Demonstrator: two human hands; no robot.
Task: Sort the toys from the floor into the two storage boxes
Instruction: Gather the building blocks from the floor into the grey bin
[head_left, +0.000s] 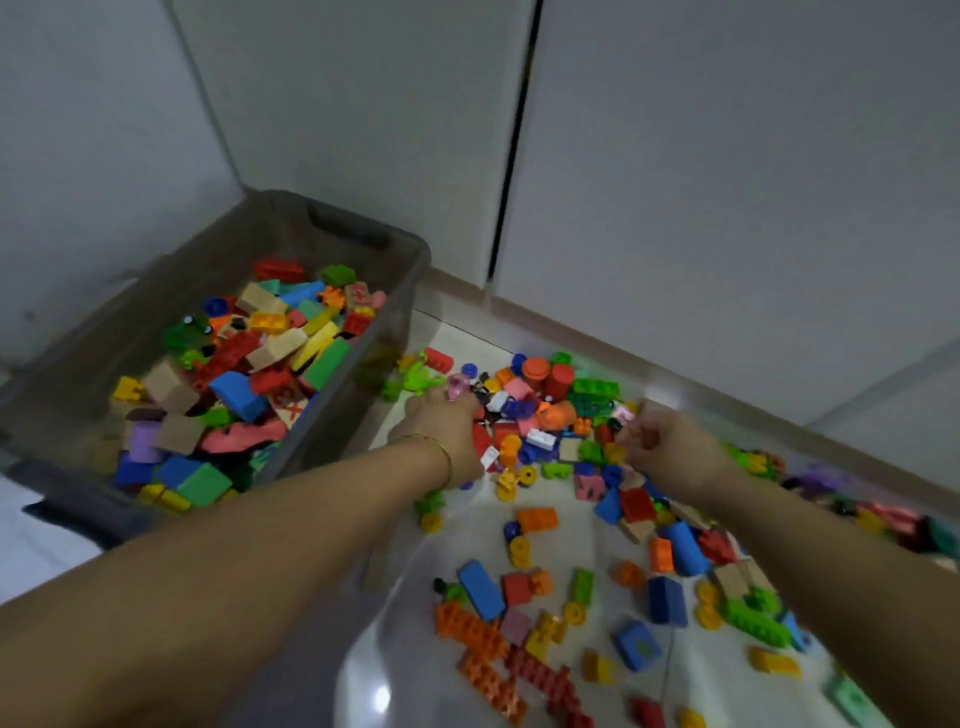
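Note:
Many coloured toy blocks (540, 431) lie heaped and scattered on the pale tiled floor. A grey see-through storage box (400, 291) stands at the left, holding several blocks of many colours. My left hand (441, 431), with a thin bracelet at the wrist, reaches into the near edge of the heap, fingers curled around a small pink piece (458, 385). My right hand (670, 452) is over the heap's right side, fingers pinched together at small pieces; the blur hides what it grips. Only one box is in view.
White cupboard doors (675, 182) with a pale skirting run behind the heap. Loose blocks such as a blue one (480, 590) and orange plates (467, 631) dot the floor near me. A dark lid or mat edge (78, 509) lies under the box's near corner.

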